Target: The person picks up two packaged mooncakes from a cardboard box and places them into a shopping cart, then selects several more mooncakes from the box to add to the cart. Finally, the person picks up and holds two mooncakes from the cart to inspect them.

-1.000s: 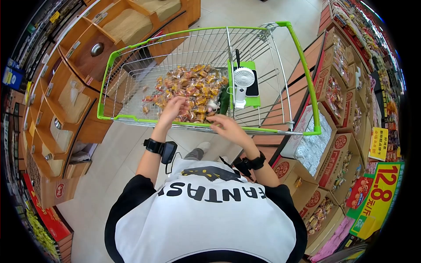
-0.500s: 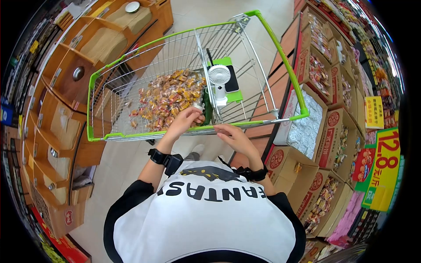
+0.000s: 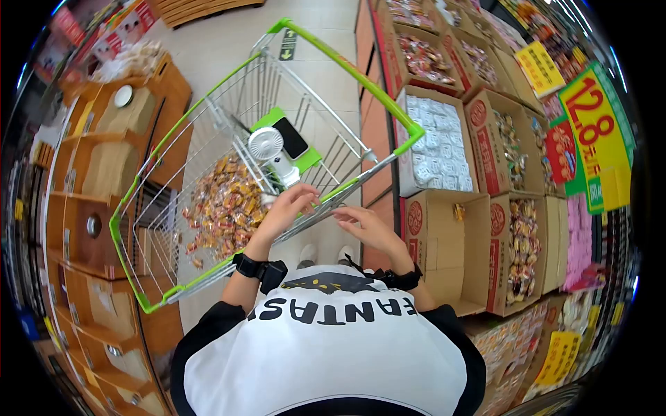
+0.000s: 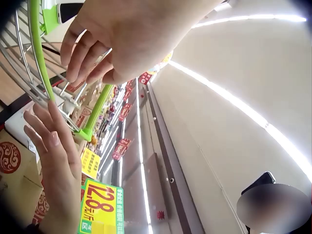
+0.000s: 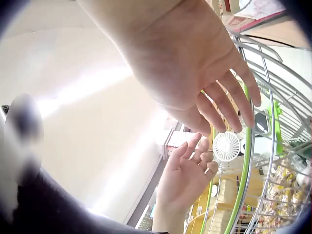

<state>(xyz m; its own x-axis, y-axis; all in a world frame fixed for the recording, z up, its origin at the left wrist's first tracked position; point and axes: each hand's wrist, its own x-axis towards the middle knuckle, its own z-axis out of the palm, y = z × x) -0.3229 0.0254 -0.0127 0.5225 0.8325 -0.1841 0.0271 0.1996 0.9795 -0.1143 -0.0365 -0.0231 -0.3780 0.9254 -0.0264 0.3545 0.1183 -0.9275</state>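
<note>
A shopping cart with a green rim (image 3: 415, 130) stands aslant in front of me. Many small wrapped snacks (image 3: 225, 208) are heaped in its wire basket. A white handheld fan (image 3: 266, 145) and a dark phone (image 3: 290, 137) lie on the green seat panel (image 3: 309, 161). My left hand (image 3: 286, 210) is over the cart's near side, close to the fan, its fingers loosely bent and empty. Just right of it, by the same side rail, my right hand (image 3: 369, 227) has its fingers extended, holding nothing. In the right wrist view, the right fingers (image 5: 229, 105) overlap the green rim.
On the right, cardboard boxes (image 3: 444, 256) of packaged snacks line a low display, beside a bin of white packets (image 3: 436, 142). A yellow price sign (image 3: 590, 128) rises behind them. Wooden bins (image 3: 100, 166) stand along the left, with tiled floor (image 3: 326, 90) between.
The cart has swung in my view, its handle end moving left and its front toward me. My left hand has moved from over the snack heap to the near side. The right hand remains beside the rail.
</note>
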